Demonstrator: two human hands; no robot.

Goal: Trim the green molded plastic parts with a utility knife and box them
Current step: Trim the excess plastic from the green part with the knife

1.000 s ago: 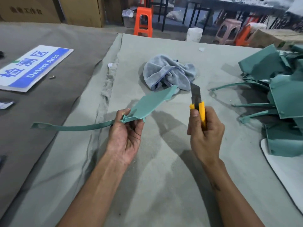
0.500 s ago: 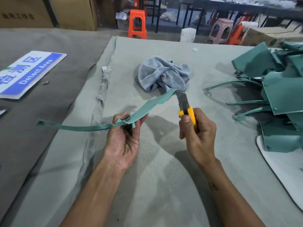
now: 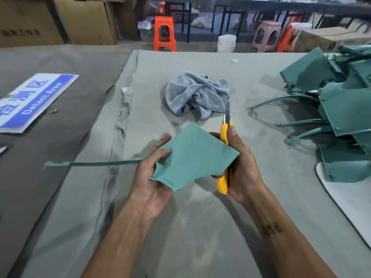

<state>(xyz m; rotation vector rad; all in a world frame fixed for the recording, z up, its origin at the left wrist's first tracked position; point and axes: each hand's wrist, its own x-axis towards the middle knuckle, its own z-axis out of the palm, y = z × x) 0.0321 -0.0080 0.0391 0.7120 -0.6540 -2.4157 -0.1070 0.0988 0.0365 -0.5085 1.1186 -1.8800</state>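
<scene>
A green molded plastic part [image 3: 192, 155] with a flat panel and a long thin arm reaching left is held above the table. My left hand [image 3: 152, 177] grips the panel's left edge, thumb on top. My right hand [image 3: 243, 167] grips a yellow utility knife [image 3: 223, 155], blade pointing away, right beside the panel's right edge, which hides part of the handle. Whether the fingers also touch the panel cannot be told. A heap of more green parts [image 3: 341, 109] lies at the right.
A crumpled grey towel [image 3: 197, 95] lies just beyond the knife. A blue and white sign [image 3: 34, 99] lies at the left on dark cloth. A white board [image 3: 347, 199] shows at the right edge. Cardboard boxes [image 3: 60, 21] and stools [image 3: 164, 33] stand beyond the table.
The part turned from edge-on to flat, its panel now facing me. My right hand with the knife came in against the panel's right edge. Both hands drew closer together.
</scene>
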